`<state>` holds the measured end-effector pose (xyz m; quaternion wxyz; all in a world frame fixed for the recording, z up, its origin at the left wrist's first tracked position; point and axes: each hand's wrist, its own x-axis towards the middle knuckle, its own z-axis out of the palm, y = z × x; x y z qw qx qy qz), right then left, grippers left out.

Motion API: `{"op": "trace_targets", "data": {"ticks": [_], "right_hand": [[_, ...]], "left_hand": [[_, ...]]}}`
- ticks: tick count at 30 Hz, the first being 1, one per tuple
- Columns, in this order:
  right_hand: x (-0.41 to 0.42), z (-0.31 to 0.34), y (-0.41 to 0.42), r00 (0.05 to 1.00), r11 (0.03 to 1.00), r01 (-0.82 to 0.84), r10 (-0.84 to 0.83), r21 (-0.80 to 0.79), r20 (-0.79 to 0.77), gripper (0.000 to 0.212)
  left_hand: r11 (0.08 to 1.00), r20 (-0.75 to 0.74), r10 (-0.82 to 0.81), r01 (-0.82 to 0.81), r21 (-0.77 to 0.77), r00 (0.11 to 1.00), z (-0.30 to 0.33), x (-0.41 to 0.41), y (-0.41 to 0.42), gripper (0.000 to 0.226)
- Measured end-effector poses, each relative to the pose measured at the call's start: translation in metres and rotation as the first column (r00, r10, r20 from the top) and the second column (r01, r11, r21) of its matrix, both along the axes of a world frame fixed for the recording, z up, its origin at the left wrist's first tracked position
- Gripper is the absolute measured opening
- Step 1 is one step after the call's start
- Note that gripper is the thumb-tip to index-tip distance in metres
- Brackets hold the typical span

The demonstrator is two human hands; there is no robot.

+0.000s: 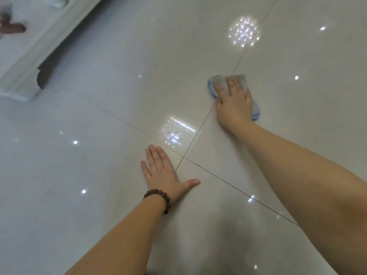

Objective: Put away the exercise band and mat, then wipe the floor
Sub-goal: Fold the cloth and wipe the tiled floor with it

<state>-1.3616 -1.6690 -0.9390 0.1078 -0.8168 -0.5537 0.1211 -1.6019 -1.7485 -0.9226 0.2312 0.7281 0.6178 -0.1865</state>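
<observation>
My right hand [233,101] presses flat on a light blue cloth [213,84] that lies on the glossy pale tile floor [119,86], right of centre and close to a dark grout line. Its fingers are spread and straight over the cloth. My left hand [162,171] rests flat on the floor nearer to me, palm down with fingers straight and thumb out to the right, beside the crossing of two grout lines. A dark bead bracelet [158,199] circles its wrist. No exercise band or mat is in view.
A white piece of furniture with a carved base [25,62] stands at the upper left, with a dark gap beneath it. Ceiling lights reflect as bright spots [243,31] on the tiles.
</observation>
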Motion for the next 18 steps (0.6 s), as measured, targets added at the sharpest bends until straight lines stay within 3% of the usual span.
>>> {"op": "trace_targets", "data": {"ticks": [2, 3, 5, 6, 7, 8, 10, 11, 13, 15, 18], "right_hand": [[-0.054, -0.005, -0.06, 0.929, 0.925, -0.37, 0.369, 0.081, 0.036, 0.055], [-0.072, -0.006, -0.096, 0.82, 0.816, -0.572, 0.57, 0.076, 0.049, 0.054], [-0.066, -0.001, -0.119, 0.592, 0.593, -0.806, 0.805, -0.003, 0.016, 0.051], [-0.052, -0.003, -0.101, 0.538, 0.539, -0.842, 0.842, -0.018, 0.04, 0.05], [-0.04, -0.002, -0.071, 0.581, 0.584, -0.811, 0.811, -0.03, 0.065, 0.049], [-0.032, -0.003, -0.035, 0.701, 0.703, -0.71, 0.711, -0.034, 0.06, 0.049], [-0.027, 0.002, 0.028, 0.914, 0.913, -0.404, 0.405, -0.054, 0.011, 0.049], [-0.035, 0.001, 0.038, 0.951, 0.948, -0.308, 0.308, -0.08, -0.022, 0.05], [-0.055, -0.002, 0.008, 0.938, 0.937, -0.348, 0.347, -0.037, -0.016, 0.05], [-0.068, -0.002, -0.076, 0.847, 0.847, -0.531, 0.531, 0.026, 0.027, 0.052], [-0.071, 0.002, -0.204, 0.715, 0.716, -0.698, 0.699, -0.038, 0.038, 0.054]], "left_hand": [[1.0, -0.006, 0.0, 0.0, -0.009, 1.0, 0.0, 0.0, 0.001, 0.15], [1.0, -0.012, -0.008, 0.008, -0.016, 1.0, 0.0, 0.0, 0.001, 0.148], [0.999, -0.016, -0.019, 0.019, -0.03, 1.0, 0.0, -0.001, 0.002, 0.147], [0.999, -0.014, -0.021, 0.021, -0.03, 1.0, 0.0, -0.002, 0.001, 0.148], [0.999, -0.008, -0.018, 0.018, -0.027, 1.0, 0.0, -0.002, 0.001, 0.149], [1.0, 0.0, -0.009, 0.009, -0.026, 1.0, 0.0, -0.001, 0.001, 0.149], [1.0, 0.016, 0.003, -0.003, -0.015, 1.0, 0.0, -0.001, -0.001, 0.149], [1.0, 0.021, 0.001, -0.001, -0.009, 1.0, -0.001, -0.001, -0.001, 0.15], [1.0, 0.04, -0.006, 0.007, -0.011, 0.999, -0.001, -0.001, -0.001, 0.15], [0.999, 0.06, -0.032, 0.034, -0.036, 0.998, 0.0, -0.007, 0.001, 0.151], [0.981, 0.055, -0.17, 0.174, -0.084, 0.984, 0.004, -0.025, 0.001, 0.152]]}}
